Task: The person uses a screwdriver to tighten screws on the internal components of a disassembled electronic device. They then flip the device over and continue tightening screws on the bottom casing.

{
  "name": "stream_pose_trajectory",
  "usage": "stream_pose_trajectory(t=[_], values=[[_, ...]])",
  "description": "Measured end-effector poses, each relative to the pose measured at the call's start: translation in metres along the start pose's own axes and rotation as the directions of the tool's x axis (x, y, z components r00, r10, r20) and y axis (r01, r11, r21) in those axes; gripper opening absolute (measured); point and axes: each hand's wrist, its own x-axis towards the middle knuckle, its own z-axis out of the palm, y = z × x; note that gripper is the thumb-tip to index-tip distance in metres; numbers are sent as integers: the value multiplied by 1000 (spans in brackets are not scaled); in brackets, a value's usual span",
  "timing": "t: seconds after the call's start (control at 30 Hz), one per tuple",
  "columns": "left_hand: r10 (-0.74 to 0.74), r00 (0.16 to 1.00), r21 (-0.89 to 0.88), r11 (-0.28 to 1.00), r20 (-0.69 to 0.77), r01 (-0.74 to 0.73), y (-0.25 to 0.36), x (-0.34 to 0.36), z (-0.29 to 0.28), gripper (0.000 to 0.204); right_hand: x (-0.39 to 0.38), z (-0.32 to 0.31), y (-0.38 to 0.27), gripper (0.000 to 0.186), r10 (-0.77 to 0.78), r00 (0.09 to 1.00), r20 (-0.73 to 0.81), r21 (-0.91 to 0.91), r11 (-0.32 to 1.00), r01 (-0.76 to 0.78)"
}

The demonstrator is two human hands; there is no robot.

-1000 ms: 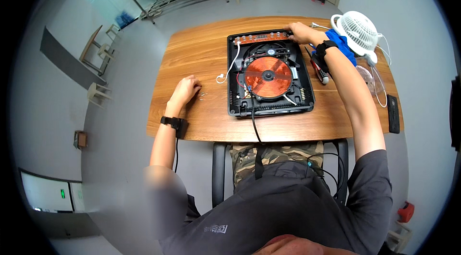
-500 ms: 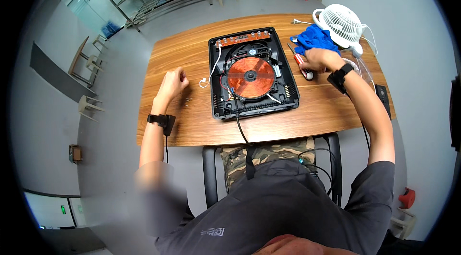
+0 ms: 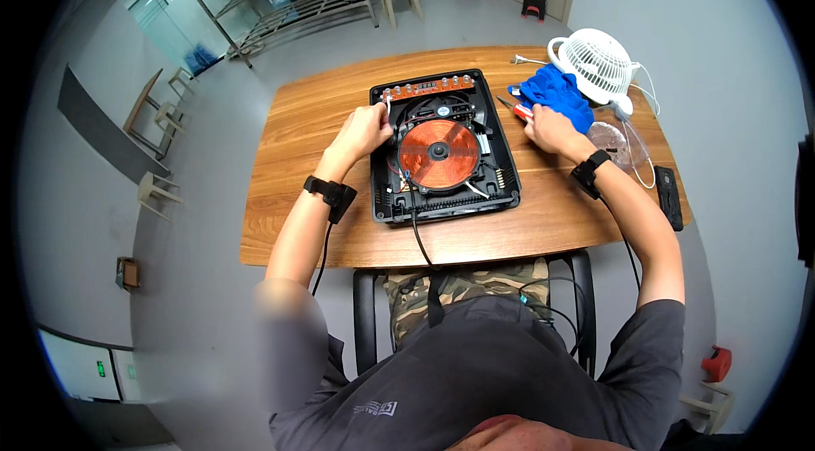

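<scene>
An opened induction cooker with a black casing (image 3: 501, 183) lies in front of me, its round copper coil (image 3: 438, 164) and orange control board (image 3: 416, 92) exposed. My left hand (image 3: 363, 132) is closed at the casing's left edge, its fingertips pinching the white cable (image 3: 390, 104) that comes off the board; the cable's loose end is hidden. To the right of the casing, my right hand (image 3: 553, 130) grips a screwdriver (image 3: 520, 111) with a red handle. Its shaft points toward the far left, away from me.
A blue cloth (image 3: 556, 94) lies just beyond my right hand. Behind it stands a white fan (image 3: 598, 64) with its cord. A clear plastic bag (image 3: 609, 141) and a black rectangular case (image 3: 668, 196) lie along the right side of the table (image 3: 297, 188).
My left hand has moved right and away from me, from the bare tabletop to the white cable. My right hand has lifted the screwdriver and shifted slightly left.
</scene>
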Motion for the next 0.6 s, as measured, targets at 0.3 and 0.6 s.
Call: stream_pose_trajectory(t=[0.3, 0.6], values=[[72, 997, -175, 982, 16, -68, 25, 9, 2, 14, -9, -83, -22, 36, -335, 924, -186, 256, 891, 375], [141, 989, -159, 978, 38, -133, 29, 5, 15, 16, -10, -75, -73, 37, -570, 815, -107, 135, 804, 580]])
